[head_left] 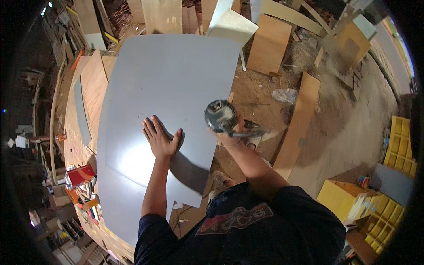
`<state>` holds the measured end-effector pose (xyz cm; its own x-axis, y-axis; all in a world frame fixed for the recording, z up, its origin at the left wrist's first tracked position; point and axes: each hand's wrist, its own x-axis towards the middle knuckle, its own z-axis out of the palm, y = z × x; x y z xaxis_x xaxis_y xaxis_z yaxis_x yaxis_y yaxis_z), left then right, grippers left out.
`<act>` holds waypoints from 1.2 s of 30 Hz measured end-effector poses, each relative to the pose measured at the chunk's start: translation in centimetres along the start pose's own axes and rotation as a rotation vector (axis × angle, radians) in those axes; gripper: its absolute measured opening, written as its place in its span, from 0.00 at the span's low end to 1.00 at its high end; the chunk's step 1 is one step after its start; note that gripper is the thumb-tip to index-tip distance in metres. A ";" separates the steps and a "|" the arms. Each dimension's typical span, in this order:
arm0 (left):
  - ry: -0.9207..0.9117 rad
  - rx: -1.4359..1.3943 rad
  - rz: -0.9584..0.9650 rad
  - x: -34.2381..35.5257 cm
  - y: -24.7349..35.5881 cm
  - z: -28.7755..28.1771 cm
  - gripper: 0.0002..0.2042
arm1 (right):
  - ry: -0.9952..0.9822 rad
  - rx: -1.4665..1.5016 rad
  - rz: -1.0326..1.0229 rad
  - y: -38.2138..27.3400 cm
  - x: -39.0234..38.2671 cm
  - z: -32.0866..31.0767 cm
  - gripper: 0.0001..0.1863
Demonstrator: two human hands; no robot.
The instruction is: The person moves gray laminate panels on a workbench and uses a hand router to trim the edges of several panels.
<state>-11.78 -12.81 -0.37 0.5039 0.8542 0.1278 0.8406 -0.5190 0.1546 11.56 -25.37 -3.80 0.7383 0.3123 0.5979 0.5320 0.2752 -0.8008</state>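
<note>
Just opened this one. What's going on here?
A person's left hand lies spread on a large grey sheet. The right hand grips a dark, rounded power tool at the sheet's right edge; whether the tool touches the sheet is hard to tell from this view. A wooden worktop shows past the sheet's left side, and a long wooden board is off to the right.

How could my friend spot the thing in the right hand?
Find the large, smooth grey sheet. At its right edge, the person's bare right hand grips a dark, rounded tool. Its round body stands out from the flat brown wooden boards nearby.
</note>
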 end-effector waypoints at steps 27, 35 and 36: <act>-0.037 -0.046 -0.019 1.3 0.0 -0.7 0.54 | -0.114 -0.197 0.060 19.4 34.9 3.2 0.34; -0.041 -0.062 -0.229 1.2 1.2 -1.0 0.51 | -1.059 -0.055 0.115 18.2 36.8 -4.2 0.27; -0.028 -0.042 -0.259 1.3 1.2 -0.9 0.51 | -1.136 -0.062 -0.013 17.3 37.5 -4.1 0.27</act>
<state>-10.26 -12.32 0.87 0.2792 0.9589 0.0515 0.9336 -0.2836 0.2189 50.12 -12.59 4.63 -0.0537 0.9617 0.2689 0.5799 0.2493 -0.7756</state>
